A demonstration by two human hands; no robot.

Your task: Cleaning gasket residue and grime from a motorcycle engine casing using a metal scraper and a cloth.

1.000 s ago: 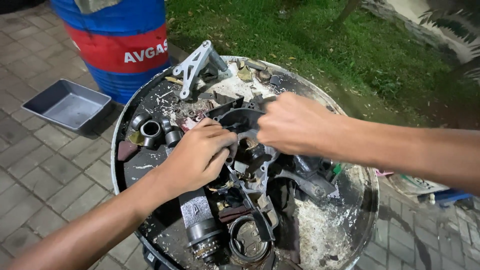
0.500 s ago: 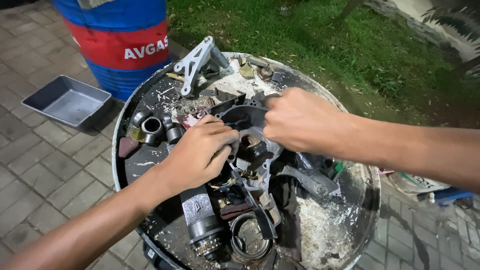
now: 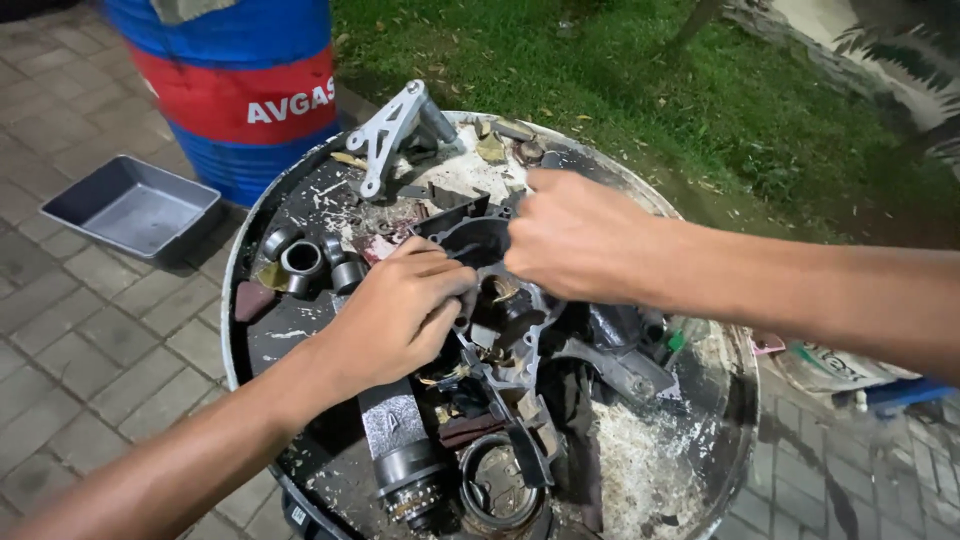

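Nearest us, below our fingers, a ribbed cylindrical motor part (image 3: 410,480) and a ring-shaped housing (image 3: 497,487) lie on the drum-top bench (image 3: 715,440), beside pale sawdust-like debris (image 3: 640,465).

Just above them our left hand (image 3: 400,310) rests on the dark cast engine casing (image 3: 500,300), its fingers (image 3: 440,275) curled together over the casing's near edge. Our right hand (image 3: 575,240) is closed in a fist on the casing's upper rim; what its fingers pinch is hidden beneath the knuckles, so we cannot tell. The casing sits at the middle of the bench, between both hands. We judge it heavy, rigid metal, probably greasy and slippery, with thin webs and sharp edges; the thick outer rim looks like the safest hold.

Left of our left fingers stand a few short metal sleeves (image 3: 300,258). Beyond our fingers lies a pale grey triangular bracket (image 3: 390,135).

Further left, on the paving, a shallow grey tray (image 3: 70,205) looks empty. Behind it stands a blue and red barrel (image 3: 250,90), its contents out of sight, with grass (image 3: 620,70) beyond.
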